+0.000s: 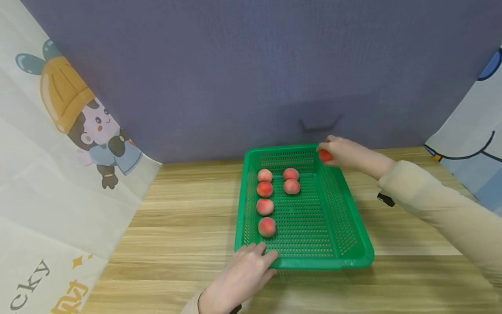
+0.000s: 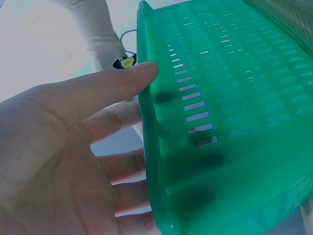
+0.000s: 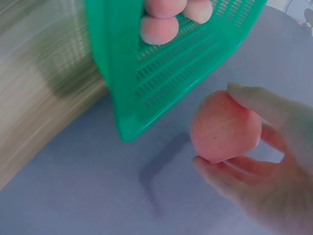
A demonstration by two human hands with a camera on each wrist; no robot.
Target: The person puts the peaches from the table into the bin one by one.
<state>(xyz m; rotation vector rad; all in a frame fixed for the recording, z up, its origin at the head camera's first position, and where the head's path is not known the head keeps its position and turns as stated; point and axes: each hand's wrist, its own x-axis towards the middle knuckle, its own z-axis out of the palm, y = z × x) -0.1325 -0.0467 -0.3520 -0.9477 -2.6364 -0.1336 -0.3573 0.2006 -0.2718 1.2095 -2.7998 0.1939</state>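
Observation:
A green perforated plastic basket (image 1: pixel 313 263) sits on the wooden table. My left hand (image 1: pixel 245 272) grips its front-left rim. In the left wrist view the thumb (image 2: pixel 132 78) lies against the basket's outer wall, while the other fingers pass behind the rim. Over the far right corner of the basket, my right hand (image 1: pixel 347 153) holds a red peach (image 3: pixel 225 127) between thumb and fingers. Inside, several peaches (image 1: pixel 264 206) form a column along the left side. Two more peaches (image 1: pixel 291 186) touch each other to the right of that column, toward the back.
Behind the basket rises a grey-blue panel (image 1: pixel 235 78), on which a shadow falls. A white sheet with a cartoon figure (image 1: pixel 103 126) hangs on the left; another printed sheet (image 1: pixel 476 131) is on the right. Wooden tabletop (image 1: pixel 188 226) extends to both sides of the basket.

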